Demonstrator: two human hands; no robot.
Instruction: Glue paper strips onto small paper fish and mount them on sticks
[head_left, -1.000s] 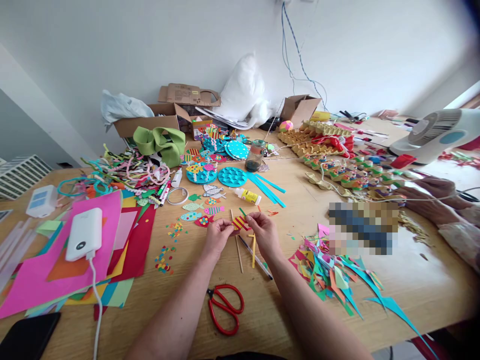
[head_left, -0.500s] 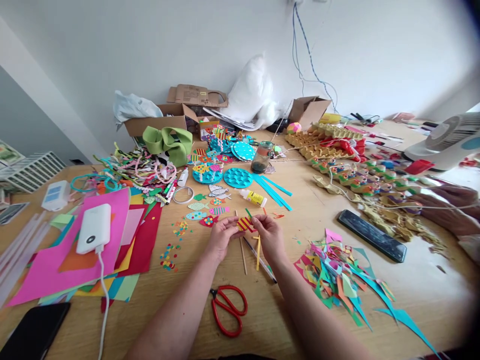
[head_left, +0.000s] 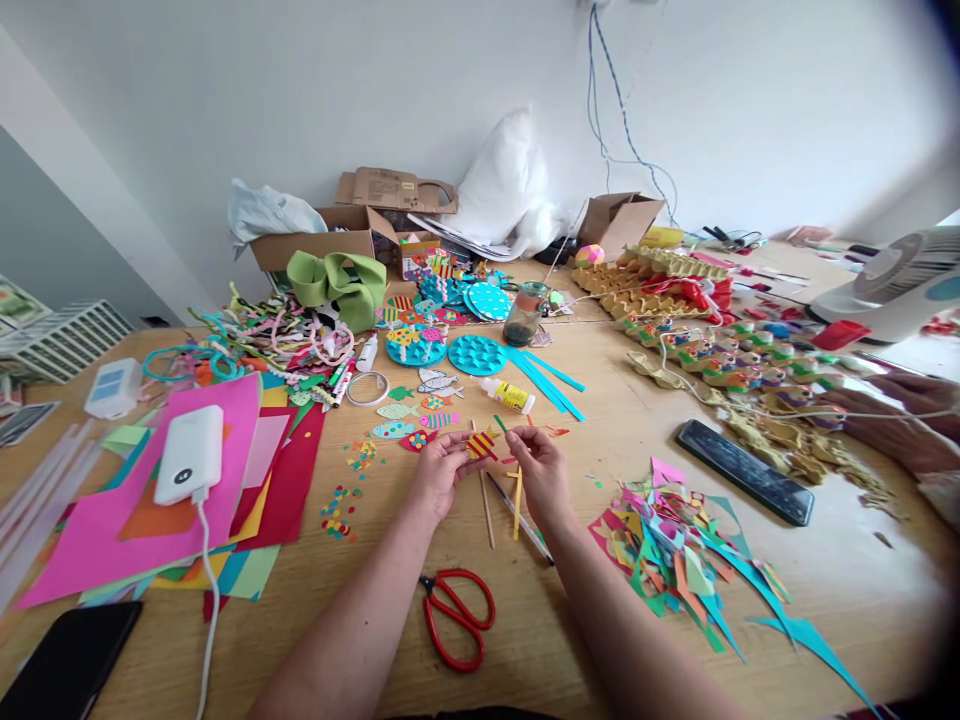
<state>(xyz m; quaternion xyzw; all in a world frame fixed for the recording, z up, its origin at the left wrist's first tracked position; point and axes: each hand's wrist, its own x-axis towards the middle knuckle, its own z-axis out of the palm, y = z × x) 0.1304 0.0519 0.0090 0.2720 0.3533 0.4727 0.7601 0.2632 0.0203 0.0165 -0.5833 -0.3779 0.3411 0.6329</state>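
Observation:
My left hand [head_left: 444,468] pinches a paper fish [head_left: 481,446] with yellow and red stripes. Just right of it, my right hand [head_left: 538,466] has its thumb and fingertips closed together; what they hold, if anything, is too small to make out. A thin green paper strip [head_left: 501,424] shows by those fingertips. Below the hands lie a wooden stick [head_left: 488,512], a yellow paper strip [head_left: 517,505] and a pen [head_left: 534,535]. Red-handled scissors [head_left: 459,618] rest between my forearms. Beyond the hands are a glue bottle [head_left: 507,395] and several decorated paper fish [head_left: 438,421].
Coloured paper sheets [head_left: 180,480] with a white power bank [head_left: 189,455] lie left. Paper scraps [head_left: 675,550] and a phone [head_left: 744,470] are right. Blue discs [head_left: 477,355] and a glass jar [head_left: 525,315] stand farther back. Another person's hands [head_left: 885,415] rest at the right edge.
The striped fish has shifted slightly left in my left hand, and its tail now shows. My right fingertips have come away from it.

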